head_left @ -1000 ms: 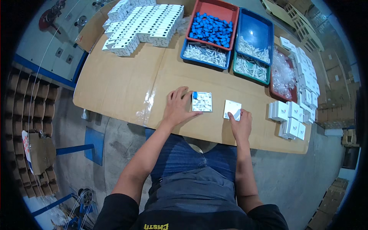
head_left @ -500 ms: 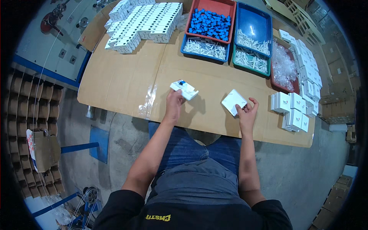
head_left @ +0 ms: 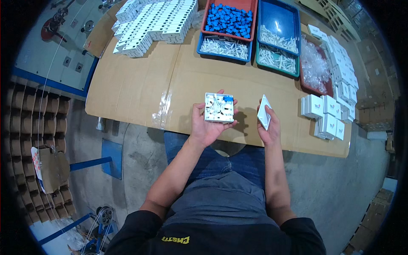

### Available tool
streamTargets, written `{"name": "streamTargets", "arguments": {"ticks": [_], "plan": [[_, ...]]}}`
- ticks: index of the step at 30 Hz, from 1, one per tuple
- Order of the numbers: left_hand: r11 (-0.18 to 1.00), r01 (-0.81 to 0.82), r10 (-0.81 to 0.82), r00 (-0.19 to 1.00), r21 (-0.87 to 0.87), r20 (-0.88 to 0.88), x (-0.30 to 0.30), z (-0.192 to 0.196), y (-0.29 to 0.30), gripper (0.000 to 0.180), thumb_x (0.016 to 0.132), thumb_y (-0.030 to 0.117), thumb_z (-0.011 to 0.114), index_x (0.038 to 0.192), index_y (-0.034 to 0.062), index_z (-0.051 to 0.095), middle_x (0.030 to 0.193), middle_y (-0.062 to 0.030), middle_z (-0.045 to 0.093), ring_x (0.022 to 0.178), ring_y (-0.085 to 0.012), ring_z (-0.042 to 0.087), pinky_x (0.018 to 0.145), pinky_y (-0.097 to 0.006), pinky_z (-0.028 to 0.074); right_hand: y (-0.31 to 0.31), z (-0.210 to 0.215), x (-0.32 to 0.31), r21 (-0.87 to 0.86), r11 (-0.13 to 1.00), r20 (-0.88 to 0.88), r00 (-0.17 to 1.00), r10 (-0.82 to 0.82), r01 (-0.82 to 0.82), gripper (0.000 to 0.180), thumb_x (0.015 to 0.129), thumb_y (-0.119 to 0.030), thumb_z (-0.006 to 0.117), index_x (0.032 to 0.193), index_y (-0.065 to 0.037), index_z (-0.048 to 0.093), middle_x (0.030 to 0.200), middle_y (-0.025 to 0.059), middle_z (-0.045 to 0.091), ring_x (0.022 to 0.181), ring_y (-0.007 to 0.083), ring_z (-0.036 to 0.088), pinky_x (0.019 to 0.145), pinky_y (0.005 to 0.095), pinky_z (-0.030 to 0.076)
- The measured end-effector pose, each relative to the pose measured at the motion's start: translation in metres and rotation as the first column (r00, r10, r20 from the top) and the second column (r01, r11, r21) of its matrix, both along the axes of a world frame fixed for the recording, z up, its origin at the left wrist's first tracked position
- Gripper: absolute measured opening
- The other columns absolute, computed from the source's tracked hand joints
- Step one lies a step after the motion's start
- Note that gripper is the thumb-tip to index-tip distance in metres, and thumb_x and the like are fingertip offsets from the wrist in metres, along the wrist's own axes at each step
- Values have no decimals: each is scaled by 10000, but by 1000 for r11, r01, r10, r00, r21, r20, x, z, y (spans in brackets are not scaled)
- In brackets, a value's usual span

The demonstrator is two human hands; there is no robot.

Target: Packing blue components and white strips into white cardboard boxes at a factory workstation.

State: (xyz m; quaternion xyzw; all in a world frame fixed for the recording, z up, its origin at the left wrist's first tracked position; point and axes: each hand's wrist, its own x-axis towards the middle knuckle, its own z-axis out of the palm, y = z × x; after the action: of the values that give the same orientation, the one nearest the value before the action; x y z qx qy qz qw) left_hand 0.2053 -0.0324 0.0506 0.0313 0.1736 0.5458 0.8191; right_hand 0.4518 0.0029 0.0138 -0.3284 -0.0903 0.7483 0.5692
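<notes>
My left hand grips a square white plastic box base by its edges, fingers wrapped under it. Its inner side faces up, showing moulded details, loose white bits and a small blue part in the far right corner. To the right, my right hand holds a flat white square cover between thumb and fingers, tilted nearly on edge. The cover and the base are apart, both above the cardboard-topped table.
Stacked white boxes fill the far left. At the back are a red tray of blue parts, a blue tray of white pieces, a blue tray, a green tray and clear plastic bags. White square units are piled right.
My left hand has turned palm up, bringing the base's inner side into view and shifting it slightly right. My right hand has lifted and tilted the cover from lying flatter to nearly on edge.
</notes>
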Motion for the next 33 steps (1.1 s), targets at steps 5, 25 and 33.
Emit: {"name": "streamTargets", "arguments": {"ticks": [5, 25, 33], "plan": [[997, 16, -19, 999, 70, 33, 3, -5, 4, 721, 1013, 639, 315, 1591, 210, 360, 1460, -204, 545, 1177, -357, 632, 951, -535, 529, 2, -11, -2, 57, 998, -152, 988, 33, -24, 418, 979, -116, 653, 1381, -61, 551, 1312, 121, 662, 1094, 253, 686, 865, 376, 612], [997, 43, -40, 998, -69, 38, 16, 3, -9, 642, 1058, 628, 332, 1496, 181, 471, 1433, -208, 562, 1172, -333, 625, 977, -499, 496, -1, 33, -8, 141, 951, -190, 935, 299, -276, 846, 988, -677, 335, 1551, -48, 383, 1358, 298, 569, 1110, 475, 652, 962, 639, 528], [995, 50, -48, 999, -92, 20, 17, 1, -12, 620, 1067, 608, 323, 1492, 184, 477, 1415, -176, 589, 1204, -337, 626, 996, -518, 492, -5, 43, -17, 95, 980, -169, 967, 191, -177, 813, 1037, -651, 349, 1531, -8, 400, 1365, 290, 567, 1194, 443, 614, 977, 555, 532]]}}
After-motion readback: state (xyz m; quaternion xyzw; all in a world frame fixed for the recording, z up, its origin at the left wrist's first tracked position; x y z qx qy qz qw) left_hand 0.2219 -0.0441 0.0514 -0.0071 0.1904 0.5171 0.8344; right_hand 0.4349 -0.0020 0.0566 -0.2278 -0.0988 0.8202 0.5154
